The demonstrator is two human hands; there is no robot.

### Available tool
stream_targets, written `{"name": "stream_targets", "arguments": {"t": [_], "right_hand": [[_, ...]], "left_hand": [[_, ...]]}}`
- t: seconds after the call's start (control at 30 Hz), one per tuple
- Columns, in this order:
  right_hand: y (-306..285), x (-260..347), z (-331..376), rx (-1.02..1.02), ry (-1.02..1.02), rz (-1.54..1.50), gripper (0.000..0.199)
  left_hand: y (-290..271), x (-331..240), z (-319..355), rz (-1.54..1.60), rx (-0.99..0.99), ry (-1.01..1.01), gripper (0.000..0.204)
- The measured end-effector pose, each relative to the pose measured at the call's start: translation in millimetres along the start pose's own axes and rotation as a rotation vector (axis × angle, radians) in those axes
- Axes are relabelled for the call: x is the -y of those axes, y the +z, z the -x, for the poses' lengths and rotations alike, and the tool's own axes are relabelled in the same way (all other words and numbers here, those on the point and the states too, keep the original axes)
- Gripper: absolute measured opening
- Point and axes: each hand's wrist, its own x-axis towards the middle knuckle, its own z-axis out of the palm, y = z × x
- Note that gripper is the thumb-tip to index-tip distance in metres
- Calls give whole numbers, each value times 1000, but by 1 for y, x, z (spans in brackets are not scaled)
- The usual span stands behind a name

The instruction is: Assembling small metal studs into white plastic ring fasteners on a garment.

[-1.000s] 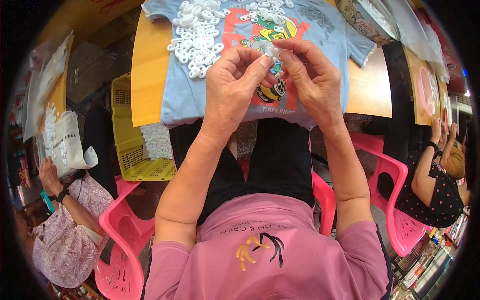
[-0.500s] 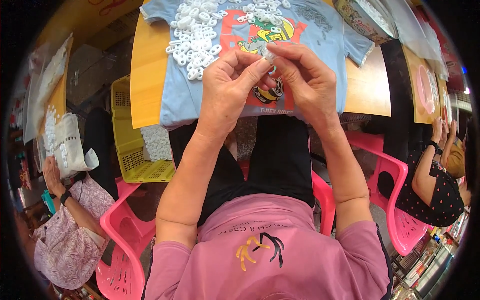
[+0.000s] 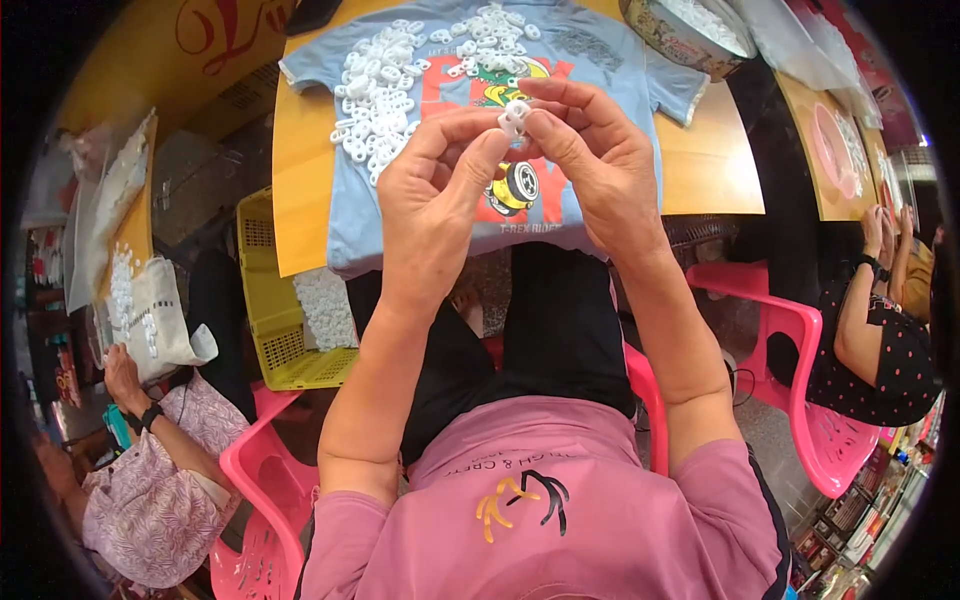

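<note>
Above the light-blue T-shirt (image 3: pixel 400 238) spread on the table, my left hand (image 3: pixel 432 190) and my right hand (image 3: pixel 600 165) meet, fingers closed in a pinch. Between their fingertips is a small white plastic piece (image 3: pixel 515 116) with round holes; whether it is one part or two joined is too small to tell. My right thumb and fingers grip its right side, my left thumb and forefinger its lower left. Beyond my left hand lies a long heap of white two-holed oval pieces (image 3: pixel 378 90). A smaller heap of white pieces (image 3: pixel 492 35) and small grey metal parts (image 3: pixel 588 47) lie farther back.
A round tin (image 3: pixel 690 30) of white pieces stands at the table's back right. Under the left table edge is a yellow crate (image 3: pixel 290 340) beside a bag of white pieces (image 3: pixel 325 308). Co-workers sit on both sides, near pink chairs (image 3: pixel 805 390).
Both hands have shifted slightly left, and the white piece between them shows more openly. My head view has tilted, so the table and shirt appear moved.
</note>
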Motion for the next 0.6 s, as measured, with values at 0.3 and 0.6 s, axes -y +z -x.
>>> {"name": "stream_targets", "arguments": {"t": [0.3,0.6], "right_hand": [[12,24,22,151,115,-242,55],[40,30,45,134,305,-531,73]], "left_hand": [[-9,10,4,58,234,231,50],[-14,-3,35,217,373,69,64]]}}
